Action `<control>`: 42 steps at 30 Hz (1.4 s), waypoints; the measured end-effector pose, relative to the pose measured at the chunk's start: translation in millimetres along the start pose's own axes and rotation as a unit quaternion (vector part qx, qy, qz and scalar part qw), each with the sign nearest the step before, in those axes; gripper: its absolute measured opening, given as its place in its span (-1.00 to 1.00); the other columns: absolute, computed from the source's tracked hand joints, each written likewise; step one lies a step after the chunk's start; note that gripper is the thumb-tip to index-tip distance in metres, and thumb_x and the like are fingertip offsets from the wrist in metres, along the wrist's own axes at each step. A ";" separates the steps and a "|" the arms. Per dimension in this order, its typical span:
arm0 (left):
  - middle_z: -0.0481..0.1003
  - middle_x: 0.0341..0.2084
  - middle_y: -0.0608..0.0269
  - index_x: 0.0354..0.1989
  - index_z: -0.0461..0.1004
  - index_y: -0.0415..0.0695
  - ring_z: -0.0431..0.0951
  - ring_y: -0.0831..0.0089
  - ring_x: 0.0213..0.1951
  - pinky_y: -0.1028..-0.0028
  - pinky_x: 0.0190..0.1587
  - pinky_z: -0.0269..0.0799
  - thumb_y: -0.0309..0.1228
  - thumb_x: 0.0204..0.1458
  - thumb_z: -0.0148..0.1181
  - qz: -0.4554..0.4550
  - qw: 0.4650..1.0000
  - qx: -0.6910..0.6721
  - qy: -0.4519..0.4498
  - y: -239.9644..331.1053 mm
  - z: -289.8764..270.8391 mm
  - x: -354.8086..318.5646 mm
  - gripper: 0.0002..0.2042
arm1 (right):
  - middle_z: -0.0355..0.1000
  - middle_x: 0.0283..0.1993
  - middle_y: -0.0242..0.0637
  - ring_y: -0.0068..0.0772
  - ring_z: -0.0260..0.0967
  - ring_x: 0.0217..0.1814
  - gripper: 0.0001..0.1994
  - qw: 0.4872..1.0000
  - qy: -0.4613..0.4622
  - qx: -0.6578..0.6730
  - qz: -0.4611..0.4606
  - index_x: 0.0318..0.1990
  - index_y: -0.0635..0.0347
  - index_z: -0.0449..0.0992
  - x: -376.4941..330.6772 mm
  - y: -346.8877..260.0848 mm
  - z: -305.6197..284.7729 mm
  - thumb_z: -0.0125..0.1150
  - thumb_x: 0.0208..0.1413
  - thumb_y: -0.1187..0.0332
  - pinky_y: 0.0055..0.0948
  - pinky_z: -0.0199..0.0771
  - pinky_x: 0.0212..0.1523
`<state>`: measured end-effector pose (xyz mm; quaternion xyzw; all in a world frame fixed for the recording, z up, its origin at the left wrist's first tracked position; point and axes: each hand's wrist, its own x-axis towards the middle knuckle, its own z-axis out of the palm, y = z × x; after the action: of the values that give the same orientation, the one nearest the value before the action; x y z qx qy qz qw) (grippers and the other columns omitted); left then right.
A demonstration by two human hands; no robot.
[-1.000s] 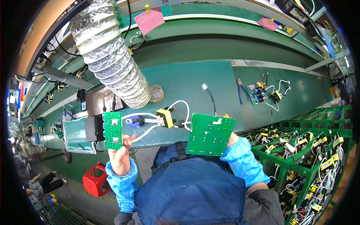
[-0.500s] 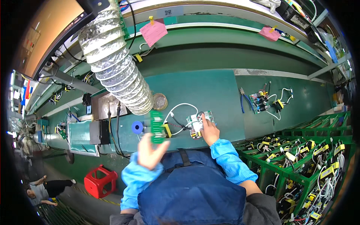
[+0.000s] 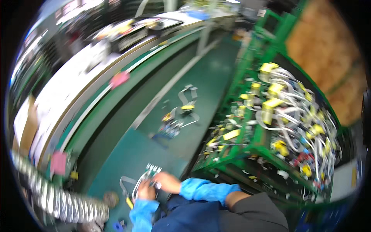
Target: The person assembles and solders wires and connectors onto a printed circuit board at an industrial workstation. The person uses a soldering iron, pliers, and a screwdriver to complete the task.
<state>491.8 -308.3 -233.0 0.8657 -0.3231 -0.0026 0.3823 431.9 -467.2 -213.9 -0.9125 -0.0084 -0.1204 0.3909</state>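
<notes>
My left hand [image 3: 146,190] and my right hand [image 3: 167,183] are close together at the near part of the green bench, both on a circuit board [image 3: 154,168] with white parts along its far edge. The fingers of both hands are curled in at the board, though motion smears the detail and my hands hide most of it. A white cable [image 3: 127,179] loops out beside my left hand, and a yellow tag [image 3: 129,202] lies near that wrist. Blue sleeves cover both forearms.
Farther along the bench [image 3: 112,166] lie another circuit board [image 3: 170,128] with white cables and blurred blue-handled pliers [image 3: 159,140]. Green racks [image 3: 266,149] at the right hold many cabled boards. A silver duct [image 3: 65,203], a round tin [image 3: 111,199] and a blue spool [image 3: 119,226] are at lower left.
The view has swung to the right, bringing the racks in. My left hand has moved from beside the bench's near edge to the board next to my right hand; its green board no longer shows.
</notes>
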 end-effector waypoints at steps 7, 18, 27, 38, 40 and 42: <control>0.16 0.07 -0.14 -0.04 0.32 -0.11 0.16 -0.09 0.04 0.00 0.01 0.16 0.11 -0.42 0.28 -0.061 0.968 0.242 -0.007 -72.9 -40.5 -75.3 -0.25 | 0.37 -0.33 -0.15 -0.03 0.16 0.05 -0.76 0.964 -0.064 -0.206 -0.154 -0.22 -0.05 0.44 14.7 22.7 85.1 -0.03 -0.10 0.37 0.03 0.11 0.03; 0.27 -0.09 -0.14 -0.14 0.37 -0.13 0.29 -0.04 -0.08 0.09 -0.08 0.26 -0.25 -0.46 0.41 0.195 0.980 0.033 0.006 -81.9 -70.2 -4.6 -0.41 | 0.32 -0.53 -0.25 -0.24 0.35 -0.35 -0.80 0.964 -0.062 -0.259 -0.005 -0.27 -0.18 0.44 9.2 -31.1 55.8 -0.04 -0.10 0.27 -0.18 0.15 -0.20; 0.27 -0.15 -0.05 -0.16 0.37 -0.24 0.36 0.08 -0.17 0.27 -0.14 0.32 -0.51 -0.43 0.33 0.455 0.881 -0.122 -0.042 252.5 -201.7 46.4 -0.49 | 0.28 -0.26 -0.33 -0.45 0.20 -0.31 -0.59 0.852 0.304 -0.425 0.006 -0.02 -0.17 0.37 -127.5 -232.7 -232.9 0.02 -0.15 0.25 -0.40 0.14 -0.36; 0.33 -0.29 0.02 -0.18 0.39 -0.21 0.40 0.13 -0.23 0.35 -0.13 0.35 -0.37 -0.45 0.33 0.794 0.525 -0.245 -0.185 760.3 -52.4 -16.4 -0.48 | 0.21 -0.53 -0.38 -0.34 0.22 -0.39 -0.56 0.565 0.388 -0.658 0.310 -0.06 -0.20 0.40 -477.3 -337.0 -496.7 0.17 -0.22 0.38 -0.36 0.09 -0.37; 0.35 -0.31 0.04 -0.19 0.39 -0.18 0.40 0.16 -0.21 0.37 -0.12 0.32 -0.33 -0.48 0.37 0.779 0.542 -0.213 -0.233 826.9 -2.1 -43.2 -0.46 | 0.26 -0.51 -0.34 -0.28 0.26 -0.36 -0.57 0.554 0.360 -0.662 0.354 -0.06 -0.19 0.39 -536.6 -326.4 -532.7 0.17 -0.21 0.36 -0.32 0.10 -0.34; 0.35 -0.30 0.06 -0.19 0.41 -0.13 0.40 0.18 -0.20 0.38 -0.11 0.33 -0.26 -0.48 0.38 0.784 0.539 -0.170 -0.256 873.6 42.7 -70.3 -0.46 | 0.31 -0.48 -0.32 -0.27 0.29 -0.33 -0.57 0.560 0.337 -0.651 0.386 -0.05 -0.18 0.37 -585.9 -312.1 -553.4 0.16 -0.19 0.36 -0.31 0.11 -0.32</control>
<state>-61.6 -733.0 299.5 0.1473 -0.9507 0.0218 0.2719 -289.0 -600.3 243.7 -0.7280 0.5578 -0.2297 -0.3257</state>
